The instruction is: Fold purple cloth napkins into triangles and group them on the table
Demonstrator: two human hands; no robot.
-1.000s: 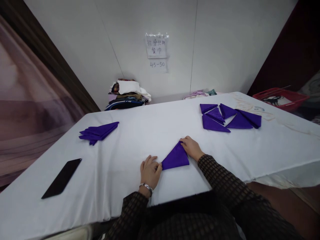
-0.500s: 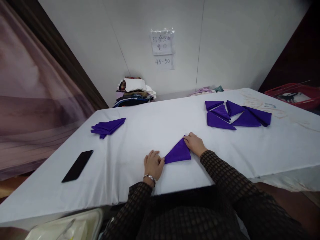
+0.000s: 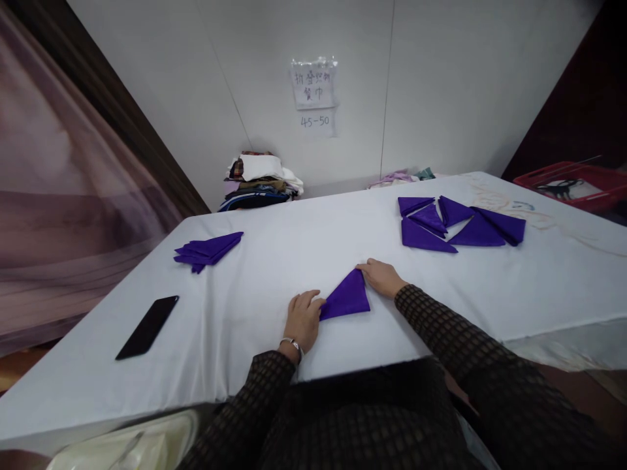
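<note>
A purple cloth napkin (image 3: 349, 297), folded into a triangle, lies on the white tablecloth close to the front edge. My left hand (image 3: 302, 322), a silver bracelet at its wrist, pinches the napkin's left corner, its other fingers stretched past it. At the top corner, my right hand (image 3: 385, 278) has thumb and fingertips closed on the cloth. Several more folded purple napkins (image 3: 428, 235) lie grouped to the right, most of them triangular. Off to the left rests a looser bunch of purple napkins (image 3: 209, 250).
A black phone-like slab (image 3: 147, 328) lies at the left of the covered table (image 3: 255, 281). Piled clothes (image 3: 259, 183) stand at the back against the wall, under a paper sign (image 3: 315, 98). A red basket (image 3: 588, 186) sits at far right, and a pale bin (image 3: 147, 444) below the front edge.
My left hand's fingers have shifted slightly up and over the napkin's left corner. My right hand stays at the top corner. The whole view has moved a little.
</note>
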